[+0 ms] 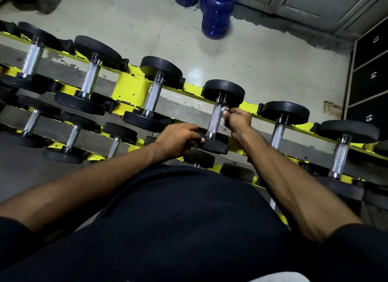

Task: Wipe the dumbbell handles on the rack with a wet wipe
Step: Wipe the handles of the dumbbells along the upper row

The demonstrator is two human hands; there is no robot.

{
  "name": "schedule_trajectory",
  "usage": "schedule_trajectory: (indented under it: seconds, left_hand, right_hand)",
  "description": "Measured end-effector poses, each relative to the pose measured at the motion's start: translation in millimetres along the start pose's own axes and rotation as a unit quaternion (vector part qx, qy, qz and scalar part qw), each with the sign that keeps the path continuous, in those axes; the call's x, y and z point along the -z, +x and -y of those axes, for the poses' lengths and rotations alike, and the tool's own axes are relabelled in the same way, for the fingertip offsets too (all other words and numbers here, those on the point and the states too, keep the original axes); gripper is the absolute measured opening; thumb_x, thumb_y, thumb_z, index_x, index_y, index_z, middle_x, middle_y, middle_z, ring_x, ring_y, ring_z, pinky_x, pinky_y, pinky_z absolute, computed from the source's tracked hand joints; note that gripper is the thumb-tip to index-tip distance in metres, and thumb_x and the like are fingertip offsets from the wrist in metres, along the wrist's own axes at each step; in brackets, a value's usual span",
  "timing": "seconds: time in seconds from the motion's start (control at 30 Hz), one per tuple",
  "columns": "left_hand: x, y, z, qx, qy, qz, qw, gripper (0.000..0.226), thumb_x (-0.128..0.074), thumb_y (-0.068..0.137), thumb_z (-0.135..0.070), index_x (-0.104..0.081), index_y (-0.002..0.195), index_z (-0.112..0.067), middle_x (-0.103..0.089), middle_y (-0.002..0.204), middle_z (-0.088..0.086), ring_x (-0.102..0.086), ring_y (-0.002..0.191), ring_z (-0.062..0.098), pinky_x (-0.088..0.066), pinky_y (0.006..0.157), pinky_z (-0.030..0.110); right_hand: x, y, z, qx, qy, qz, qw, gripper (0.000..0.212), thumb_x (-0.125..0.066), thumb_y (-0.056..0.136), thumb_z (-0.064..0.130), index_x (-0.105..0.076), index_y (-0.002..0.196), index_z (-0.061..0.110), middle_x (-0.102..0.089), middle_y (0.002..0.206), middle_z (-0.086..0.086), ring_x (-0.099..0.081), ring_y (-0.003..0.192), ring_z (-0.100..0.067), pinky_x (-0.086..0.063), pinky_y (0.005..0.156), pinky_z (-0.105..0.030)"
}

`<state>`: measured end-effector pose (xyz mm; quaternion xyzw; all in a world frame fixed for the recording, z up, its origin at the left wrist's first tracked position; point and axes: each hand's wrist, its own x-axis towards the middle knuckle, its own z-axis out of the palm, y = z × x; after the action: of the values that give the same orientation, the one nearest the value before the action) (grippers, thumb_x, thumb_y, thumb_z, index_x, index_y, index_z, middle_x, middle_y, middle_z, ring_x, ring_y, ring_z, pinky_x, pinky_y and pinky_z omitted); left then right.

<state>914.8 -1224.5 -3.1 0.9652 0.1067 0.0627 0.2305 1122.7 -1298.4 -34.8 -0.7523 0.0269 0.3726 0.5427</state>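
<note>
A yellow rack (130,86) holds several black dumbbells with knurled silver handles on two tiers. My right hand (238,120) pinches a small white wet wipe (224,112) against the right side of one silver handle (215,118) on the upper tier. My left hand (181,137) grips the near black head (214,146) of that same dumbbell, with the thumb on its edge. Neighbouring handles stand to the left (154,97) and to the right (278,131), with no hand on them.
Large blue water jugs (217,14) stand on the tiled floor behind the rack. Black numbered lockers (371,71) fill the right edge. Grey cabinet doors (315,2) run along the back right. A lower tier of smaller dumbbells (72,137) sits nearer to me.
</note>
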Motion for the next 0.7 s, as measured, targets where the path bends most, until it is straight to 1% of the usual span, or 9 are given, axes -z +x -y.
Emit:
schedule_trajectory:
  seconds: [0.13,0.23,0.3,0.37,0.4,0.5,0.57,0.67,0.7]
  left_hand:
    - [0.4,1.0,0.8,-0.003,0.002,-0.002,1.0,0.016,-0.083,0.078,-0.021,-0.076,0.092,-0.02,-0.062,0.084,-0.001,-0.063,0.072,0.021,-0.034,0.057,0.023]
    - [0.2,1.8,1.7,-0.007,-0.001,0.0,1.0,0.02,-0.083,0.076,-0.019,-0.077,0.095,-0.02,-0.063,0.087,-0.001,-0.064,0.074,0.021,-0.039,0.057,0.024]
    - [-0.3,1.4,2.0,-0.006,-0.007,0.006,1.0,0.023,-0.083,0.075,-0.018,-0.077,0.097,-0.019,-0.065,0.089,0.0,-0.065,0.076,0.022,-0.048,0.056,0.029]
    - [0.0,0.5,1.0,-0.003,-0.01,0.006,1.0,0.023,-0.084,0.075,-0.017,-0.077,0.097,-0.018,-0.065,0.089,0.001,-0.065,0.076,0.023,-0.051,0.057,0.031]
    - [0.3,-0.1,0.3,-0.002,-0.012,0.004,1.0,0.022,-0.083,0.075,-0.017,-0.077,0.096,-0.017,-0.065,0.089,0.001,-0.065,0.076,0.023,-0.051,0.057,0.03]
    - [0.1,-0.9,-1.1,0.004,-0.01,-0.007,1.0,0.02,-0.084,0.075,-0.016,-0.077,0.093,-0.017,-0.064,0.086,0.0,-0.064,0.074,0.021,-0.041,0.057,0.024]
    - [-1.6,-0.5,-0.4,0.009,-0.01,-0.009,1.0,0.02,-0.085,0.075,-0.018,-0.077,0.093,-0.018,-0.063,0.085,-0.001,-0.064,0.074,0.02,-0.039,0.057,0.023]
    - [-1.8,0.4,1.6,0.008,-0.009,-0.003,1.0,0.018,-0.083,0.078,-0.021,-0.077,0.095,-0.02,-0.063,0.087,-0.002,-0.064,0.075,0.019,-0.045,0.058,0.026]
    - [-1.2,0.6,1.7,0.007,-0.01,0.0,1.0,0.019,-0.083,0.078,-0.021,-0.077,0.095,-0.02,-0.063,0.087,-0.002,-0.064,0.075,0.019,-0.047,0.058,0.026]
  right_hand:
    - [5.8,-6.1,1.0,-0.082,0.003,0.045,0.996,0.022,-0.057,0.081,-0.017,-0.067,0.076,0.002,-0.056,0.06,-0.009,-0.049,0.044,-0.018,-0.043,0.044,-0.025]
    - [20.0,-20.0,-6.3,-0.103,-0.14,0.123,0.977,0.022,-0.057,0.082,-0.014,-0.063,0.067,0.002,-0.055,0.058,-0.011,-0.048,0.045,-0.017,-0.041,0.043,-0.024]
    - [25.2,-21.8,-6.2,-0.095,-0.211,0.126,0.965,0.014,-0.064,0.084,-0.008,-0.065,0.073,-0.001,-0.057,0.061,-0.011,-0.049,0.048,-0.017,-0.041,0.041,-0.022]
    - [20.9,-18.8,-1.4,-0.084,-0.192,0.084,0.974,0.003,-0.068,0.084,-0.006,-0.068,0.081,-0.007,-0.064,0.068,-0.017,-0.055,0.052,-0.02,-0.044,0.044,-0.024]
    - [16.2,-15.6,0.4,-0.083,-0.14,0.057,0.985,0.002,-0.068,0.084,-0.007,-0.068,0.082,-0.008,-0.065,0.07,-0.02,-0.057,0.052,-0.021,-0.046,0.044,-0.024]
    - [2.7,-10.9,8.7,-0.086,-0.008,0.015,0.996,0.019,-0.062,0.08,-0.017,-0.065,0.071,0.0,-0.059,0.064,-0.013,-0.053,0.046,-0.018,-0.053,0.049,-0.027]
    - [1.9,-9.0,9.5,-0.09,-0.026,0.045,0.995,0.027,-0.05,0.075,-0.025,-0.062,0.069,-0.001,-0.05,0.064,-0.012,-0.048,0.05,-0.02,-0.048,0.055,-0.033]
    - [17.1,-9.6,9.3,-0.103,-0.079,0.121,0.984,0.029,-0.046,0.083,-0.023,-0.066,0.099,-0.009,-0.053,0.076,-0.011,-0.051,0.063,-0.019,-0.044,0.054,-0.027]
    - [23.9,-11.1,8.0,-0.106,-0.111,0.144,0.978,0.027,-0.049,0.086,-0.02,-0.067,0.1,-0.007,-0.059,0.083,-0.011,-0.055,0.067,-0.018,-0.047,0.056,-0.025]
